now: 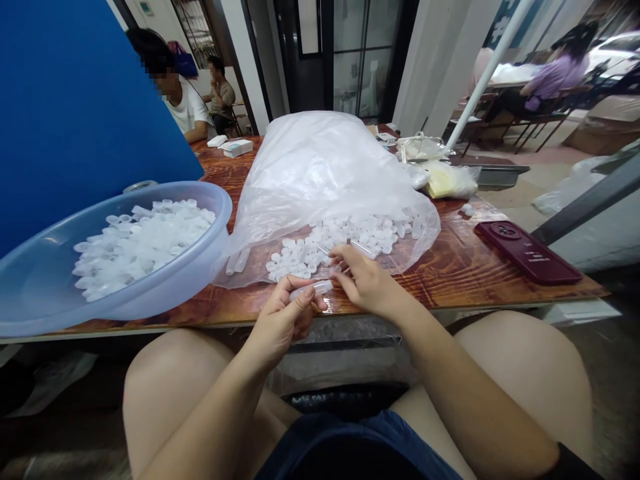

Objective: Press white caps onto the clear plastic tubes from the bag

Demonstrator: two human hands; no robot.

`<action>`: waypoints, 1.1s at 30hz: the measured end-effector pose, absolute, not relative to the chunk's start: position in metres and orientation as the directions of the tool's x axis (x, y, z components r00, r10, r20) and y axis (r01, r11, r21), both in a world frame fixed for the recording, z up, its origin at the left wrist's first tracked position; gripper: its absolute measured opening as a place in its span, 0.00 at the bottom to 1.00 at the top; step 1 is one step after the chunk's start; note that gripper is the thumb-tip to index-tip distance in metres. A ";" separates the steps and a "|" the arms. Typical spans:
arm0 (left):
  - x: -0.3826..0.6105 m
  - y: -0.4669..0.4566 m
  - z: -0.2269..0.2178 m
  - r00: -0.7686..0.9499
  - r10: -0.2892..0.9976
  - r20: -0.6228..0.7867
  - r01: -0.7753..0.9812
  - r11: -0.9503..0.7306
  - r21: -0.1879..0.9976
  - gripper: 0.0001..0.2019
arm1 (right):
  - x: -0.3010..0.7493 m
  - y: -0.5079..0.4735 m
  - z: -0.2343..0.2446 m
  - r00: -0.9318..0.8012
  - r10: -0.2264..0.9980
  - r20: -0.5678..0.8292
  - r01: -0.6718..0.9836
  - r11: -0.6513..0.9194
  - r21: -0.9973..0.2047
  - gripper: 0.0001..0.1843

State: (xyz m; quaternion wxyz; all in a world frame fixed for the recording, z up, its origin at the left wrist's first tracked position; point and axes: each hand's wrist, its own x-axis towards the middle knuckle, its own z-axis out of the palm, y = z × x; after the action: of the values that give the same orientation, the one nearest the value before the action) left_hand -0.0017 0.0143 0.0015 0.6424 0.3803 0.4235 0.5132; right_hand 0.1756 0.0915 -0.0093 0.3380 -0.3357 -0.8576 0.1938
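My left hand (284, 315) is closed round a small clear plastic tube (314, 288) at the table's near edge. My right hand (361, 277) sits just right of it, fingers pinched near the tube's end and reaching into a pile of small white caps (345, 239). The caps spill from the mouth of a large clear plastic bag (320, 167) on the wooden table (450, 267). A few more clear tubes (239, 261) lie by the bag's left edge.
A pale blue plastic basin (165, 280) full of white capped pieces stands at the left, before a blue panel (75, 100). A dark red phone (527, 251) lies at the right. Small bags and a tray sit farther back. Other people sit at far tables.
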 end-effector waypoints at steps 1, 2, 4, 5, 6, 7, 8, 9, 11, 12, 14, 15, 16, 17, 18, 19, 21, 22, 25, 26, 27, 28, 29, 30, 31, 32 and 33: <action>-0.002 0.014 0.001 0.109 0.982 -0.151 -0.337 0.180 0.924 0.19 | 0.174 0.086 -0.006 -0.565 0.677 0.471 0.397 0.724 -0.565 0.17; -0.001 0.015 0.001 0.107 0.983 -0.149 -0.335 0.176 0.926 0.19 | 0.173 0.081 -0.002 -0.575 0.647 0.500 0.356 0.749 -0.559 0.18; -0.001 0.015 0.000 0.106 0.985 -0.139 -0.333 0.167 0.928 0.19 | 0.171 0.074 0.003 -0.582 0.597 0.552 0.306 0.790 -0.531 0.20; -0.001 0.015 0.000 0.107 0.985 -0.135 -0.331 0.163 0.930 0.19 | 0.170 0.072 0.004 -0.581 0.581 0.571 0.294 0.803 -0.519 0.20; -0.001 0.015 0.000 0.107 0.985 -0.132 -0.330 0.161 0.930 0.19 | 0.170 0.071 0.005 -0.577 0.569 0.586 0.283 0.812 -0.510 0.20; -0.001 0.015 0.001 0.107 0.985 -0.133 -0.328 0.161 0.931 0.19 | 0.170 0.071 0.006 -0.572 0.562 0.597 0.273 0.817 -0.507 0.20; -0.001 0.014 0.001 0.105 0.985 -0.135 -0.327 0.163 0.931 0.19 | 0.170 0.071 0.006 -0.564 0.558 0.608 0.265 0.820 -0.507 0.20; -0.002 0.014 0.002 0.099 0.985 -0.140 -0.326 0.166 0.931 0.19 | 0.170 0.071 0.007 -0.554 0.554 0.622 0.255 0.824 -0.506 0.20; -0.003 0.014 0.002 0.083 0.985 -0.153 -0.323 0.171 0.931 0.18 | 0.171 0.071 0.007 -0.530 0.552 0.644 0.239 0.826 -0.511 0.19; -0.003 0.014 0.003 0.075 0.984 -0.160 -0.319 0.175 0.931 0.18 | 0.171 0.071 0.007 -0.524 0.559 0.643 0.233 0.820 -0.523 0.18; -0.004 0.014 0.003 0.073 0.983 -0.168 -0.310 0.182 0.933 0.18 | 0.172 0.069 0.007 -0.524 0.578 0.625 0.222 0.802 -0.555 0.18; -0.005 0.014 0.003 0.080 0.982 -0.169 -0.302 0.185 0.935 0.18 | 0.173 0.069 0.007 -0.527 0.583 0.619 0.221 0.797 -0.562 0.19; -0.005 0.014 0.004 0.090 0.981 -0.170 -0.292 0.189 0.937 0.18 | 0.173 0.068 0.007 -0.529 0.580 0.620 0.223 0.800 -0.558 0.18; -0.006 0.014 0.005 0.097 0.980 -0.172 -0.280 0.193 0.940 0.18 | 0.173 0.067 0.007 -0.527 0.566 0.634 0.224 0.812 -0.539 0.18; -0.006 0.014 0.006 0.102 0.979 -0.176 -0.266 0.197 0.944 0.18 | 0.173 0.066 0.007 -0.525 0.544 0.655 0.226 0.831 -0.508 0.17; -0.007 0.013 0.006 0.106 0.978 -0.181 -0.250 0.203 0.947 0.18 | 0.174 0.065 0.008 -0.528 0.515 0.675 0.227 0.852 -0.473 0.15; -0.008 0.013 0.008 0.114 0.972 -0.204 -0.212 0.224 0.951 0.18 | 0.174 0.063 0.011 -0.554 0.457 0.696 0.219 0.887 -0.407 0.13; -0.009 0.012 0.009 0.122 0.968 -0.218 -0.193 0.239 0.952 0.18 | 0.174 0.061 0.012 -0.574 0.430 0.697 0.211 0.900 -0.381 0.12; -0.012 0.011 0.010 0.144 0.954 -0.264 -0.154 0.285 0.946 0.18 | 0.173 0.056 0.017 -0.623 0.376 0.686 0.188 0.923 -0.335 0.12; -0.013 0.010 0.010 0.149 0.950 -0.274 -0.150 0.296 0.943 0.18 | 0.173 0.054 0.018 -0.634 0.370 0.678 0.183 0.925 -0.334 0.12; -0.014 0.010 0.010 0.152 0.949 -0.276 -0.150 0.298 0.943 0.18 | 0.172 0.052 0.019 -0.642 0.373 0.670 0.182 0.923 -0.338 0.12; -0.015 0.010 0.010 0.156 0.950 -0.271 -0.152 0.294 0.944 0.18 | 0.172 0.051 0.020 -0.646 0.386 0.659 0.188 0.917 -0.352 0.12; -0.016 0.010 0.010 0.162 0.952 -0.260 -0.156 0.284 0.946 0.18 | 0.171 0.049 0.020 -0.643 0.418 0.642 0.205 0.901 -0.382 0.11; -0.016 0.009 0.010 0.168 0.955 -0.244 -0.160 0.270 0.949 0.18 | 0.171 0.048 0.021 -0.630 0.474 0.615 0.234 0.871 -0.432 0.10; -0.015 0.009 0.010 0.174 0.958 -0.229 -0.166 0.258 0.952 0.18 | 0.171 0.047 0.022 -0.612 0.555 0.564 0.278 0.818 -0.503 0.12; -0.015 0.009 0.010 0.181 0.959 -0.218 -0.171 0.249 0.953 0.18 | 0.172 0.046 0.022 -0.585 0.646 0.490 0.330 0.741 -0.584 0.14; -0.014 0.009 0.010 0.186 0.959 -0.214 -0.175 0.246 0.953 0.18 | 0.172 0.046 0.023 -0.556 0.727 0.404 0.374 0.652 -0.660 0.18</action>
State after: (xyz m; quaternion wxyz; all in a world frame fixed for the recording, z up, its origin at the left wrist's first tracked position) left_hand -0.0141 0.0088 0.0102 0.6415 0.4262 0.4601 0.4418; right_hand 0.1723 0.0455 0.0234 0.3399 -0.3265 -0.8429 0.2596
